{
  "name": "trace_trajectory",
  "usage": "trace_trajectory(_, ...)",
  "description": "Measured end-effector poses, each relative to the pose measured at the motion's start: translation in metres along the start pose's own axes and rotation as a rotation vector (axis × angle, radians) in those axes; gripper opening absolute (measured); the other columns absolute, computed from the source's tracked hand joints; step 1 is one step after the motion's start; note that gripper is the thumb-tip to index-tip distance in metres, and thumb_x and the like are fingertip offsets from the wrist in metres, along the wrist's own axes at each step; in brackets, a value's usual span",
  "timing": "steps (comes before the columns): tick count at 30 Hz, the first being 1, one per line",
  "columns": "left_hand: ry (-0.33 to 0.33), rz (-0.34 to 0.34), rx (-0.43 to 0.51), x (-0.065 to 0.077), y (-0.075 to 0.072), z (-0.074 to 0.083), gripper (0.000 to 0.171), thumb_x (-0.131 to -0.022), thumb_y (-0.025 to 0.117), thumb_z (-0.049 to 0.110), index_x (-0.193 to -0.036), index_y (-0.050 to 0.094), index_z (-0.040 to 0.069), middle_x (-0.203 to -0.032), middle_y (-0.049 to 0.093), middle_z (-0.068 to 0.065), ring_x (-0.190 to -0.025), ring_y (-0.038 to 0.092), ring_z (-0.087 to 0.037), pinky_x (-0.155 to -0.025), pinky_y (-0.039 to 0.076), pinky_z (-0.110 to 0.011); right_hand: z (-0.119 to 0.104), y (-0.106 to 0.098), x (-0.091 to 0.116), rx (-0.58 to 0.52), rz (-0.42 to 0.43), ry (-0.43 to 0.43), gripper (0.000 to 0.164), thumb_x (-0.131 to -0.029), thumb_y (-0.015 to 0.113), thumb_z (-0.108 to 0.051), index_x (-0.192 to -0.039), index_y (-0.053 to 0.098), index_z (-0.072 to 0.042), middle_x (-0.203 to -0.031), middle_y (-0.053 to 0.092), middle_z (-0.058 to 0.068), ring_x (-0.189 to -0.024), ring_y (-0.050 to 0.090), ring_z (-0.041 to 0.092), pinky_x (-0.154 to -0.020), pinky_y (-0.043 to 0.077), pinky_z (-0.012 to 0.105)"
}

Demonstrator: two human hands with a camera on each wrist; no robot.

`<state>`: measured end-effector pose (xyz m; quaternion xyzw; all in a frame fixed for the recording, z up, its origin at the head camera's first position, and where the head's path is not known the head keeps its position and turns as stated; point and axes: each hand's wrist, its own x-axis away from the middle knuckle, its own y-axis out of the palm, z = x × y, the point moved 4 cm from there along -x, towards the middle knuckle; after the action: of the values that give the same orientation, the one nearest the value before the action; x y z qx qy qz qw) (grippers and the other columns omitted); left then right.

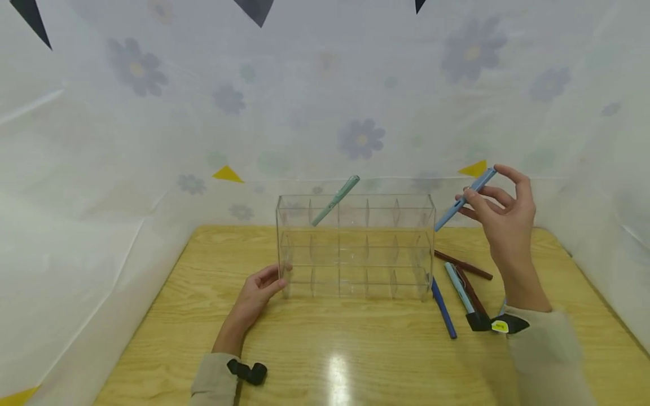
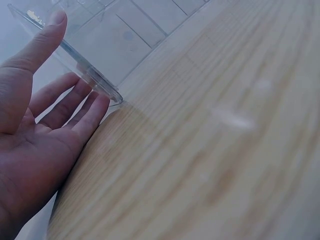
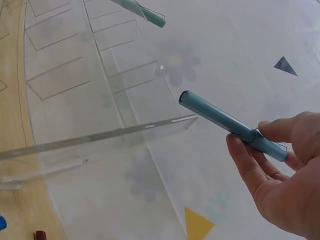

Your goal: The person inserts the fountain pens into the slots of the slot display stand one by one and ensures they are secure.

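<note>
A clear acrylic organizer (image 1: 352, 256) with rows of small compartments stands on the table. My left hand (image 1: 261, 290) holds its lower left side, the thumb at the front and the fingers round the edge, as the left wrist view also shows the hand (image 2: 55, 115). A mint green pen (image 1: 336, 200) leans tilted in a top compartment, its upper end above the rim. To the right of the organizer, my right hand (image 1: 508, 214) pinches a light blue pen (image 1: 464, 200) in the air, slanting down toward the organizer's upper right corner. In the right wrist view the pen (image 3: 220, 120) has a wire clip.
On the wooden table (image 1: 355, 349), right of the organizer, lie a dark blue pen (image 1: 443, 307), a dark red pen (image 1: 463, 265), another dark red pen (image 1: 472, 290) and a pale green pen (image 1: 459, 286). A flower-patterned white sheet (image 1: 304, 113) hangs behind the table.
</note>
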<state>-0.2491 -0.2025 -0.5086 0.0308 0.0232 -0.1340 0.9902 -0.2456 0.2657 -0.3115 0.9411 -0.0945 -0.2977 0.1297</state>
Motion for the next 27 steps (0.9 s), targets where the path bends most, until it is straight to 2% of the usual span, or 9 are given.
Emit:
trace_trajectory(10, -0.034, 0.021, -0.015, 0.001, 0.002, -0.002, 0.054, -0.1, 0.069, 0.011, -0.149, 0.049, -0.002, -0.149, 0.053, -0.02, -0.143, 0.045, -0.028, -0.102, 0.048, -0.023, 0.002, 0.034, -0.011, 0.004, -0.009, -0.036, 0.059, -0.091, 0.072, 0.007, -0.143, 0.05, -0.007, -0.096, 0.068, 0.02, -0.09, 0.075, 0.027, -0.078, 0.059, 0.038)
trace_trajectory(15, -0.018, 0.007, -0.001, 0.0, 0.001, -0.001, 0.049, -0.101, 0.068, 0.01, -0.147, 0.053, 0.001, -0.146, 0.057, -0.019, -0.142, 0.046, -0.028, -0.103, 0.048, -0.024, 0.008, 0.051, -0.017, -0.017, -0.023, -0.018, 0.058, -0.092, 0.072, 0.006, -0.143, 0.048, -0.009, -0.097, 0.068, 0.019, -0.091, 0.075, 0.027, -0.08, 0.06, 0.038)
trace_trajectory(20, -0.029, 0.017, -0.016, 0.003, -0.003, 0.0, 0.051, -0.101, 0.068, 0.01, -0.148, 0.051, 0.0, -0.148, 0.054, -0.02, -0.143, 0.044, -0.03, -0.102, 0.048, -0.023, 0.016, 0.069, -0.023, -0.068, -0.025, 0.001, 0.056, -0.091, 0.071, 0.007, -0.14, 0.047, -0.009, -0.096, 0.068, 0.019, -0.09, 0.075, 0.027, -0.081, 0.061, 0.037)
trace_trajectory(27, -0.041, 0.035, -0.027, 0.007, -0.006, -0.001, 0.053, -0.1, 0.069, 0.012, -0.149, 0.051, 0.001, -0.148, 0.054, -0.018, -0.141, 0.047, -0.021, -0.103, 0.047, -0.024, 0.029, 0.093, -0.026, -0.05, -0.056, 0.016, 0.054, -0.092, 0.071, 0.007, -0.137, 0.047, -0.009, -0.096, 0.067, 0.019, -0.088, 0.076, 0.026, -0.081, 0.06, 0.037)
